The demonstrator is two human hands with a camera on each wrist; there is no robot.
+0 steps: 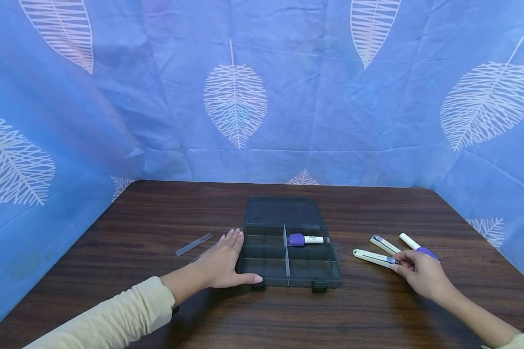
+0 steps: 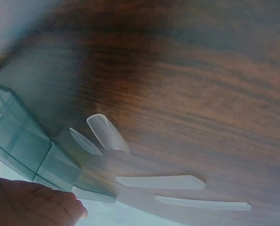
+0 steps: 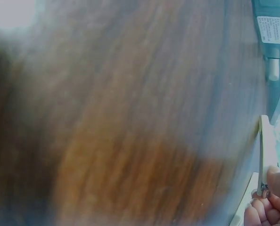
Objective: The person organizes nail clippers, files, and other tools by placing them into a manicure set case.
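A dark translucent compartment box (image 1: 264, 265) stands open on the table, its lid lying back. One upper-right compartment holds a purple bottle with a white cap (image 1: 313, 240). My left hand (image 1: 224, 264) rests along the box's left side, fingers straight, thumb by the front latch. To the right, my right hand (image 1: 423, 276) pinches one end of a slim cream-coloured tool (image 1: 371, 257), whose metal end shows by the fingertips in the right wrist view. A second cream tool (image 1: 386, 245) lies just behind it. Partly hidden by that hand is another purple bottle with a white cap (image 1: 409, 241).
A clear plastic strip (image 1: 194, 244) lies left of the box. The left wrist view shows several clear pieces on the table, among them a curved one (image 2: 106, 134) and a long strip (image 2: 161, 182). Blue leaf-patterned cloth (image 1: 305, 106) hangs around the dark wooden table (image 1: 179, 208).
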